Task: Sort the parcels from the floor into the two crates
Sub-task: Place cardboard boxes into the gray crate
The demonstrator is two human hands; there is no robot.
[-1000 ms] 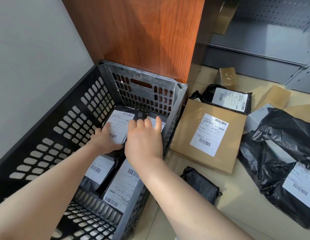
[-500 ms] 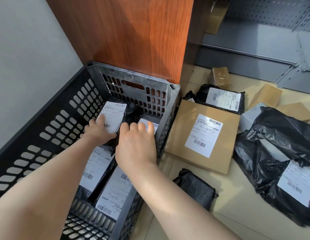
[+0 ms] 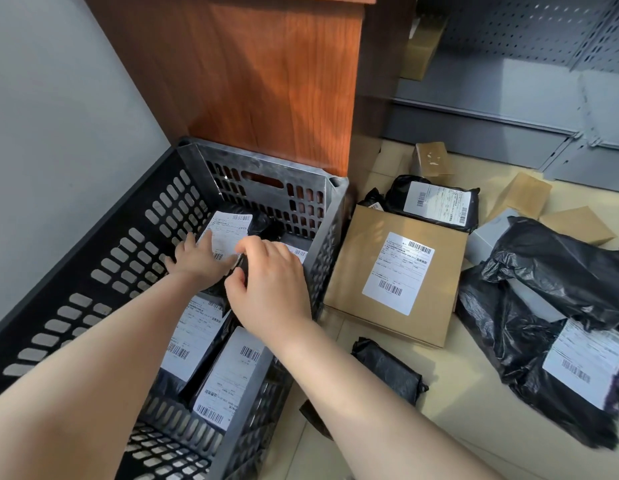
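A dark slotted plastic crate (image 3: 104, 258) stands at the left against the wall. Several black bagged parcels with white labels lie inside it. My left hand (image 3: 197, 259) lies flat, fingers apart, on the label of the far black parcel (image 3: 232, 230). My right hand (image 3: 270, 278) sits beside it with thumb and fingers pinching that parcel's black edge. Two more labelled parcels (image 3: 194, 334) (image 3: 228, 375) lie nearer me in the crate. A flat brown box (image 3: 394, 271) with a label rests on the floor against the crate's right side.
Black bagged parcels (image 3: 439, 202) (image 3: 557, 306), a small black bag (image 3: 387, 368) and small cardboard boxes (image 3: 432, 161) (image 3: 522, 195) litter the tiled floor at right. A wooden cabinet (image 3: 266, 81) stands behind the crate. Grey metal shelving (image 3: 509, 98) runs along the back right.
Both hands stay on the far parcel in the crate. My right hand has curled from flat into a pinch on the parcel's edge. The camera view shifted slightly.
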